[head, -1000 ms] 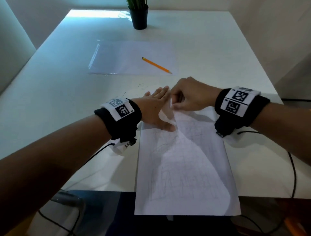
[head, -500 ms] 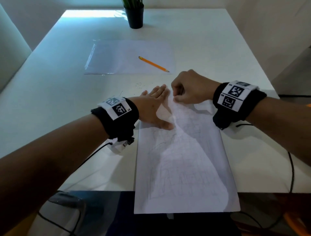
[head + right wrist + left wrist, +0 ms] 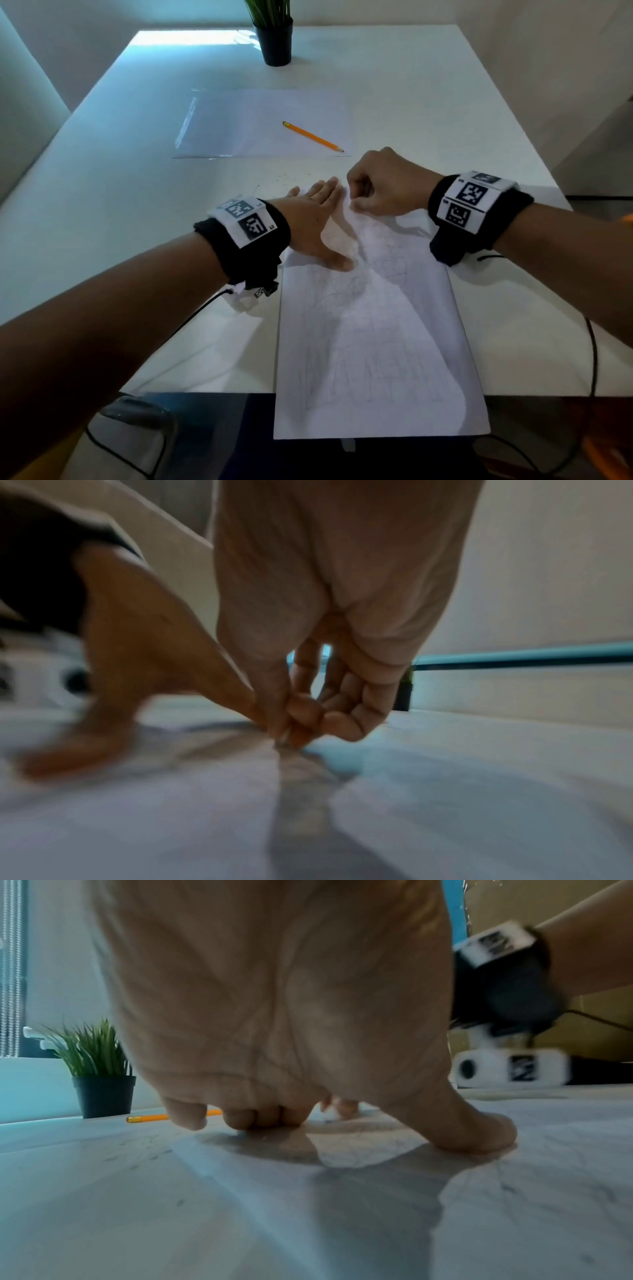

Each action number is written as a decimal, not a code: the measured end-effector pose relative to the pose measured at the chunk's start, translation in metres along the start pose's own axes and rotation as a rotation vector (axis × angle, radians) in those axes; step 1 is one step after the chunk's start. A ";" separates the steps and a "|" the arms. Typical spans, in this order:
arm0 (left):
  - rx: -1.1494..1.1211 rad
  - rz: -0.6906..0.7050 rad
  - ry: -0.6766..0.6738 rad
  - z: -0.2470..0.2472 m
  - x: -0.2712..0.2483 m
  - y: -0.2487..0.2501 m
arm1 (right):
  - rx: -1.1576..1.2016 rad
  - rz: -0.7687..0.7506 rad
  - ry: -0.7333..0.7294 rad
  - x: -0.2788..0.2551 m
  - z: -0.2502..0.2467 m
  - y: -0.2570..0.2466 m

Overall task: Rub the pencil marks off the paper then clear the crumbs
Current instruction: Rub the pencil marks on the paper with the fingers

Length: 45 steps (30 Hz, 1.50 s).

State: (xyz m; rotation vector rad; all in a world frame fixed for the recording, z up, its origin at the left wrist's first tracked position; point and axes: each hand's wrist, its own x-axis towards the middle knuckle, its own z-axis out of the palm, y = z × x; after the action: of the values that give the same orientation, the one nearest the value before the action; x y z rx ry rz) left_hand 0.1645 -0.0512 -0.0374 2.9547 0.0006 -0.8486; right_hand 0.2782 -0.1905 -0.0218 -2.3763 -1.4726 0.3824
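A white paper (image 3: 376, 342) with faint pencil marks lies on the table, its near end hanging over the front edge. My left hand (image 3: 315, 222) lies flat on the paper's far left corner with fingers straight and the thumb (image 3: 479, 1131) spread. My right hand (image 3: 356, 202) is curled at the paper's far edge, right beside the left fingertips. Its fingertips (image 3: 294, 734) pinch a small white eraser (image 3: 327, 1114) that is mostly hidden and is pressed down on the sheet. Dark crumbs (image 3: 284, 180) are scattered on the table just beyond the paper.
A yellow pencil (image 3: 311, 136) lies on a clear plastic sheet (image 3: 246, 126) further back. A potted plant (image 3: 275, 44) stands at the far edge. A black cable (image 3: 592, 359) runs off the table at the right. The white table (image 3: 102, 205) stretches left.
My right hand has shifted slightly back and forth at the paper's far edge. The left hand has stayed flat on the same corner.
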 end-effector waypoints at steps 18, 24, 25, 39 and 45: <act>-0.031 0.012 0.001 0.001 0.000 -0.003 | -0.050 -0.066 -0.050 -0.001 0.004 -0.004; -0.029 0.015 0.003 0.002 0.001 -0.003 | -0.078 0.034 0.029 0.003 -0.008 0.013; -0.028 0.014 0.002 0.002 0.001 -0.003 | -0.083 0.026 0.016 0.001 -0.006 0.010; -0.012 0.008 0.004 0.001 0.000 -0.002 | 0.008 0.013 -0.003 -0.008 0.000 0.010; -0.016 0.007 -0.005 0.001 0.000 -0.002 | -0.017 -0.109 -0.129 -0.010 0.009 -0.006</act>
State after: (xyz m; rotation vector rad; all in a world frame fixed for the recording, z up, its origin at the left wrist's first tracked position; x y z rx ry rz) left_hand 0.1641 -0.0488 -0.0386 2.9364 -0.0031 -0.8508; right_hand 0.2650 -0.1961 -0.0264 -2.3100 -1.6598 0.5059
